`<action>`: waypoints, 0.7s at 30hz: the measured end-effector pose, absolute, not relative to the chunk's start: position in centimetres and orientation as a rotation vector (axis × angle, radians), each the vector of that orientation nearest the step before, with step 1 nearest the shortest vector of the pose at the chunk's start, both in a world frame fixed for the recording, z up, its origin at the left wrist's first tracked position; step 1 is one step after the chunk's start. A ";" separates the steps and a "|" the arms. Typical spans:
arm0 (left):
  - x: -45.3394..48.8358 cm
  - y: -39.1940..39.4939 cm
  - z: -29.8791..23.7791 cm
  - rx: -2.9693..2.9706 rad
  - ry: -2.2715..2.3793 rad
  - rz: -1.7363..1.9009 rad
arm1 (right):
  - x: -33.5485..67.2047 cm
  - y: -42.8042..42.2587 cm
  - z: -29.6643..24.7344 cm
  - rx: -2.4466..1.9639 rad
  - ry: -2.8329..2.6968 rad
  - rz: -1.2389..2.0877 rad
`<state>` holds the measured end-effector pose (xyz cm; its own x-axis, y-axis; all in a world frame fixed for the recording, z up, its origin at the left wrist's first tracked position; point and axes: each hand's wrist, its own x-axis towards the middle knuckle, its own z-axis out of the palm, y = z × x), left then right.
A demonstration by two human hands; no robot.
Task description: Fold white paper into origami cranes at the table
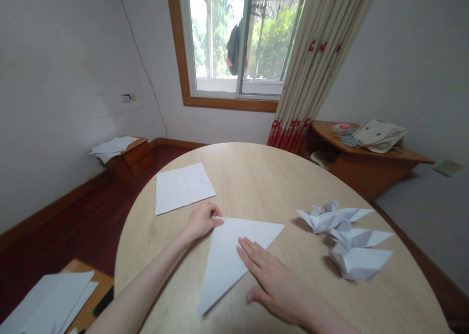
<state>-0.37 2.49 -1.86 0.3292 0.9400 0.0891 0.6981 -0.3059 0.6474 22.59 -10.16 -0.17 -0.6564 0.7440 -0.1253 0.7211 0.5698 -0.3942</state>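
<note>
left hand (pixel 202 220): fingers curled at the top corner of the paper triangle (pixel 229 260), touching it; i can't tell if it's pinching. right hand (pixel 274 287): open, lying flat, fingers on the triangle's right side, no grip. triangle sits on the table (pixel 234 168) between both hands, long point toward me, under the right palm's left edge. flat sheet (pixel 182 188) lies just ahead of the left hand, apart from the triangle. folded paper pieces (pixel 348 239), crumpled-looking, are piled right of the right hand, well clear of it. loose papers (pixel 47 300) sit on a wood board (pixel 95 280) off the table, left of the left forearm.
</note>
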 end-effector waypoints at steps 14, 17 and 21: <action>-0.2 2.3 -1.9 2.067 1.464 0.679 | 21.9 -10.6 -1.2 -1.194 -2.723 0.536; -0.2 2.2 -1.8 2.062 1.470 0.680 | 22.1 -10.6 -0.6 -1.240 -2.755 0.588; -0.2 2.2 -1.7 2.063 1.468 0.678 | 21.9 -10.7 0.1 -1.223 -2.778 0.641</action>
<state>-0.21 2.20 -1.70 0.2890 0.9519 0.1016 0.6945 -0.2815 0.6621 21.93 -10.69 0.10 -0.6886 0.7138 -0.1277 0.6975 0.6040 -0.3856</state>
